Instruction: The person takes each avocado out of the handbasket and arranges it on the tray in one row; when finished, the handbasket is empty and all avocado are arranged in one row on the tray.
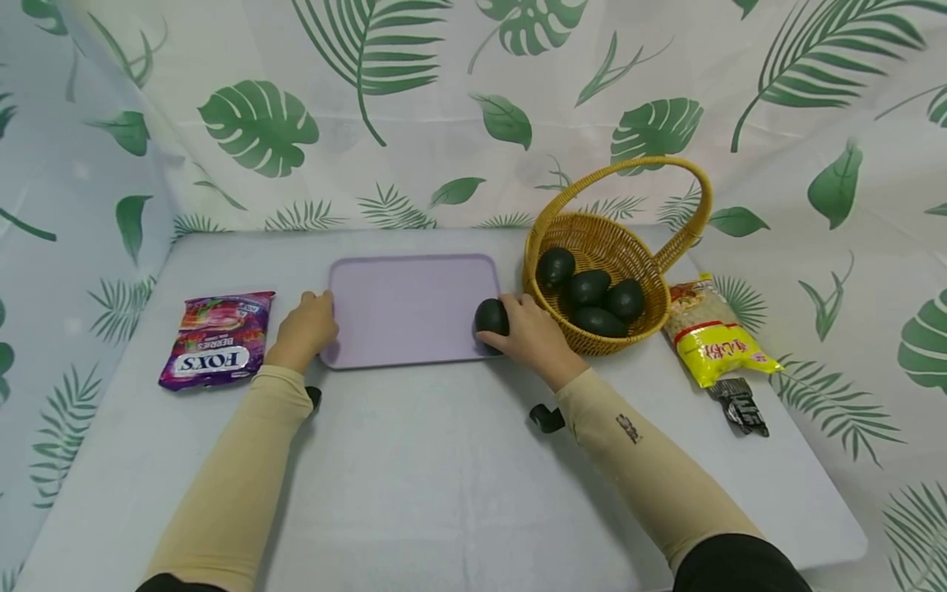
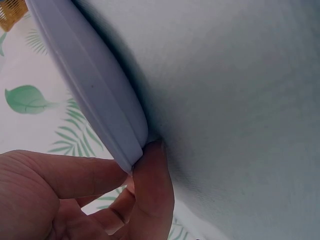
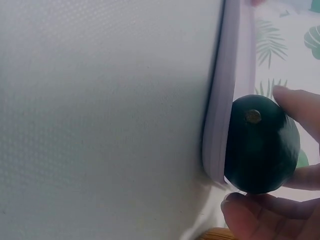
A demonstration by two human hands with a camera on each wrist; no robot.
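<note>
A pale purple tray (image 1: 410, 312) lies on the white table. My left hand (image 1: 307, 327) is at its left end; in the left wrist view the thumb and a finger pinch the rim of the tray (image 2: 107, 95) at a corner. At the right end, my right hand (image 1: 534, 335) grips a dark green avocado (image 1: 491, 317) over the tray's edge. The right wrist view shows the avocado (image 3: 262, 145) between thumb and fingers, its stem spot facing the camera. Whether the avocado rests on the tray cannot be told.
A wicker basket (image 1: 644, 247) with a tall handle holds several avocados (image 1: 589, 288) just right of the right hand. Farther right lie a yellow food bag (image 1: 713, 333) and a small black packet (image 1: 742, 406). A purple FOX'S candy bag (image 1: 218, 337) lies left of the left hand.
</note>
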